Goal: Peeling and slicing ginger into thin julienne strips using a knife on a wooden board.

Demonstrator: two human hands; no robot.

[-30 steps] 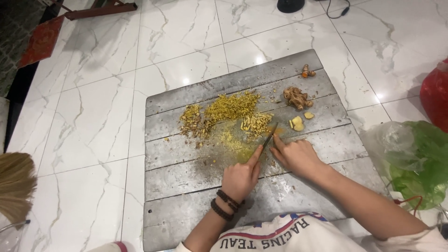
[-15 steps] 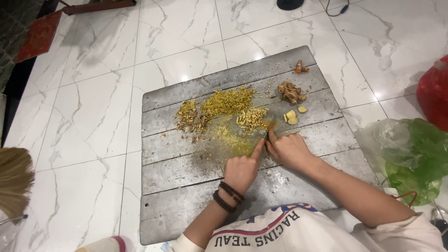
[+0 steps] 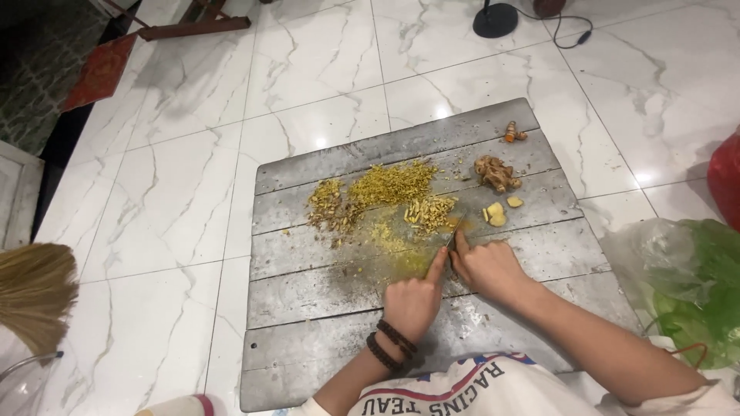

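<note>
Two hands work a knife on a grey plank board laid on a marble floor.

The right hand (image 3: 489, 270) is curled shut around the handle of a small knife (image 3: 453, 235), whose thin dark blade points up the board (image 3: 324, 308), a weathered slab of rough grey planks. The left hand (image 3: 414, 300), with dark beaded bands at the wrist, lies loosely closed just beside it, forefinger stretched toward the blade over yellow-stained wood. Above the blade sits a heap of pale slivers (image 3: 428, 210); farther up the board, finer yellow-green shreds (image 3: 393, 183) spread in a loose drift. At the board's right stand smooth sliced pieces (image 3: 497, 213), a knobbly brown root (image 3: 495, 172) and a small orange one (image 3: 513, 134). Off the board's right edge lies a crumpled green plastic bag (image 3: 694, 285).
</note>
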